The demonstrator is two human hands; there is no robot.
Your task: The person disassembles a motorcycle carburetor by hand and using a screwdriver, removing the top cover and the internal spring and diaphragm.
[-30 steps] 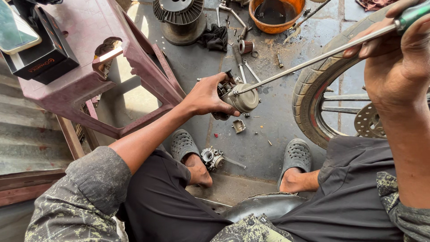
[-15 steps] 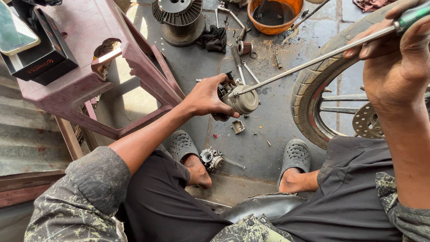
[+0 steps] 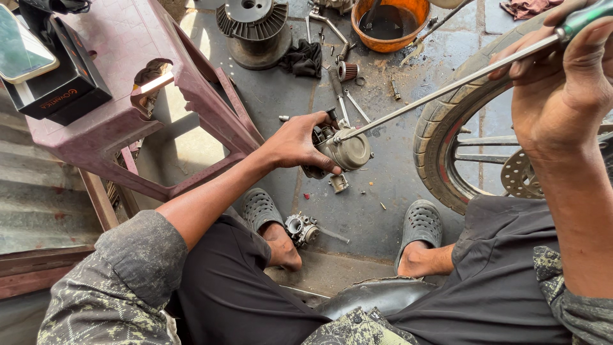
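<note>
My left hand (image 3: 299,144) grips a small grey metal carburettor (image 3: 345,151) and holds it above the concrete floor. My right hand (image 3: 562,83), close to the camera at the upper right, is closed around the green handle of a long screwdriver (image 3: 440,91). The screwdriver's thin shaft slants down to the left, and its tip rests on the top of the carburettor. A second small metal engine part with a spring (image 3: 305,229) lies on the floor between my feet.
A maroon plastic stool (image 3: 128,108) at left carries a black box (image 3: 60,89) and a phone (image 3: 22,51). A motorcycle wheel (image 3: 447,140) stands at right. An orange bowl of dark oil (image 3: 389,22), a finned engine cylinder (image 3: 252,29) and loose tools lie farther off.
My left hand and the carburettor have shifted slightly with the screwdriver tip still on the part. Little else differs.
</note>
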